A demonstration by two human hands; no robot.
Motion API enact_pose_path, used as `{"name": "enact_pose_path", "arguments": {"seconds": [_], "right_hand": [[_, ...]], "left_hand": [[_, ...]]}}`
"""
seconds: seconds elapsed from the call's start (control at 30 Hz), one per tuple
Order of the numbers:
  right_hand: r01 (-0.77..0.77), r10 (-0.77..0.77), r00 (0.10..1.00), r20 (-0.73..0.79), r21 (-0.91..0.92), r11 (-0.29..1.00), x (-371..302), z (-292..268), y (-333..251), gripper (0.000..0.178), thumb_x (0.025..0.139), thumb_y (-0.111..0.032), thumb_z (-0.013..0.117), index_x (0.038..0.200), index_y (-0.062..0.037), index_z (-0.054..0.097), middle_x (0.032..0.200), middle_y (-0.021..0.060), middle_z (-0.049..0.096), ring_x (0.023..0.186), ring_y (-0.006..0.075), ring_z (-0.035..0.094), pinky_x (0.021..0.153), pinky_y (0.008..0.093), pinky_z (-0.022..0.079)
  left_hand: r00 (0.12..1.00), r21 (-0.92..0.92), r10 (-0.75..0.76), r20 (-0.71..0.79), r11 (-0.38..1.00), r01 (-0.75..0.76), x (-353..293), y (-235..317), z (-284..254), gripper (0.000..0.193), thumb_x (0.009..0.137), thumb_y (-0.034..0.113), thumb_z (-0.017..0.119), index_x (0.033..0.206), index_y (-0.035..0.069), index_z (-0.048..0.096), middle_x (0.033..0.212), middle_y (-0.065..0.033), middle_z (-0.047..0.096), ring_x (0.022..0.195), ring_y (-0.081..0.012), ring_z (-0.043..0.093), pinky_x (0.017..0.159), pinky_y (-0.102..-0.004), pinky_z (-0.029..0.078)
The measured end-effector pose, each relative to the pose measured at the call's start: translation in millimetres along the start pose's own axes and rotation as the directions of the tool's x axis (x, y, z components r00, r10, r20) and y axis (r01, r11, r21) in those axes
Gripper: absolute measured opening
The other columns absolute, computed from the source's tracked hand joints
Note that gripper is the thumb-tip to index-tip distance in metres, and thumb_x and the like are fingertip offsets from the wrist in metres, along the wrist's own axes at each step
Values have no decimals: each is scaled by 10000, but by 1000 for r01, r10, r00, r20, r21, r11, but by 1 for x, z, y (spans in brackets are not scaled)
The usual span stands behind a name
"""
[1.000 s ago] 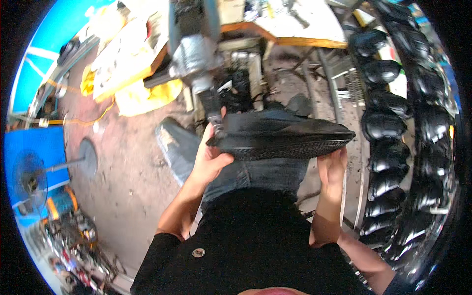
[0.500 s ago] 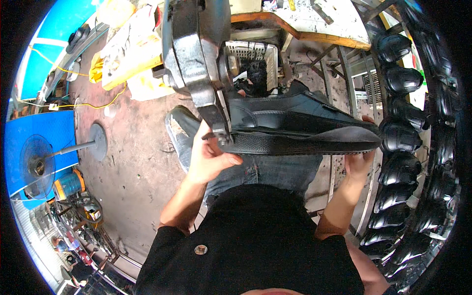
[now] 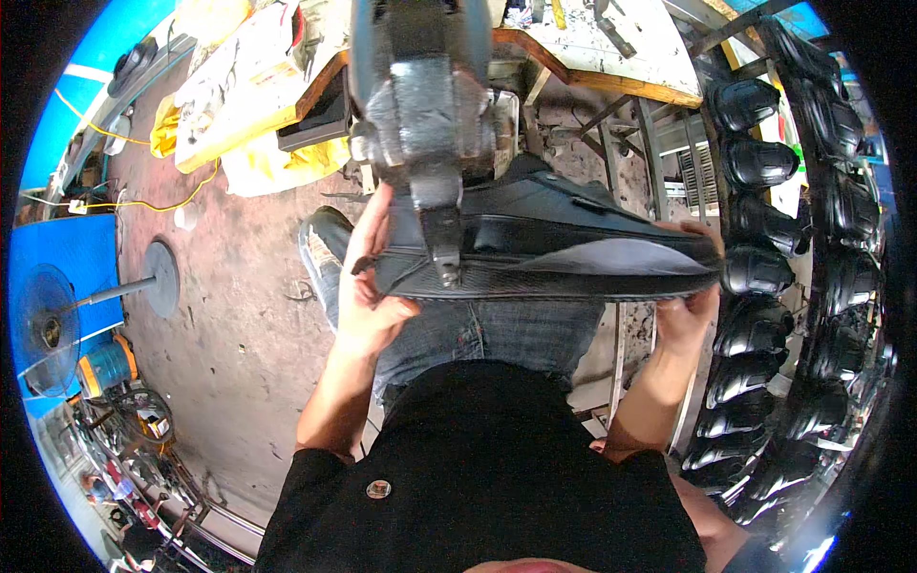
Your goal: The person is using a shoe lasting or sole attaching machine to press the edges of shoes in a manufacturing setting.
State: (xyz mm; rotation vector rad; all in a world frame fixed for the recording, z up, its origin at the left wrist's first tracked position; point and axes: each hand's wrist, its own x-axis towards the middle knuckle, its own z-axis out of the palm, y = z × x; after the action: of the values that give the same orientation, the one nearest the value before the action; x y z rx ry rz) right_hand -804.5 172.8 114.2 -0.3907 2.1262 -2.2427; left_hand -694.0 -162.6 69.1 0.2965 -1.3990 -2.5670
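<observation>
A black shoe (image 3: 573,224) lies on its side across my lap at mid-height, its thick dark sole edge facing me. My left hand (image 3: 368,306) is closed round its left end, thumb stretched along the lower edge. At the other end my right hand (image 3: 686,310) grips the shoe from below, with fingertips showing on its far side. The narrow metal foot of a machine arm (image 3: 420,124) comes down over the shoe and meets the sole's edge left of its middle. The arm hides part of the upper. A small dark piece shows by my left fingers.
Racks of black shoes (image 3: 755,272) stand close on my right. Ahead is a worktable (image 3: 630,76) with a wooden edge and tools on it. On the left are a standing fan (image 3: 53,329), a yellow cable (image 3: 153,205) and a blue panel (image 3: 95,248).
The shoe and both hands have shifted left relative to the machine foot, which now meets the sole farther from the left end. The whole view has turned slightly too.
</observation>
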Motion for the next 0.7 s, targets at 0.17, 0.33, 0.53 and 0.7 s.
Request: {"name": "enact_pose_path", "arguments": {"seconds": [0.17, 0.33, 0.53, 0.7], "right_hand": [[-75, 33, 973, 228, 178, 981, 7, 55, 16, 853, 754, -122, 885, 1435, -23, 382, 1377, 226, 571, 1272, 316, 581, 1086, 451, 471], [-114, 12, 950, 313, 309, 944, 9, 95, 24, 749, 788, 55, 799, 1410, -17, 387, 1402, 225, 547, 1284, 310, 572, 1086, 443, 476], [-98, 2, 941, 339, 266, 959, 10, 124, 15, 728, 780, 80, 807, 1387, -32, 420, 1378, 192, 578, 1229, 273, 604, 1054, 413, 497], [5, 24, 937, 350, -83, 997, 9, 138, 7, 668, 749, -40, 877, 1323, -50, 535, 1270, 116, 656, 1171, 245, 646, 1000, 373, 511]], "left_hand": [[998, -189, 47, -29, 981, -52, 2, 22, -27, 1181, 672, 166, 919, 1617, 47, 220, 1609, -215, 347, 1469, -335, 387, 1178, -462, 394], [996, -90, 54, -64, 994, -60, -9, 30, -74, 1083, 755, 184, 893, 1606, 27, 240, 1620, -188, 345, 1455, -316, 416, 1158, -414, 400], [900, 642, 433, -48, 704, -304, -16, 38, -67, 939, 825, 334, 842, 1555, 0, 355, 1622, -204, 345, 1506, -342, 323, 1237, -490, 208], [834, 831, 445, 327, 285, -478, -3, 75, -19, 925, 767, 421, 864, 1495, 26, 453, 1544, -202, 459, 1487, -384, 353, 1227, -556, 194]]}}
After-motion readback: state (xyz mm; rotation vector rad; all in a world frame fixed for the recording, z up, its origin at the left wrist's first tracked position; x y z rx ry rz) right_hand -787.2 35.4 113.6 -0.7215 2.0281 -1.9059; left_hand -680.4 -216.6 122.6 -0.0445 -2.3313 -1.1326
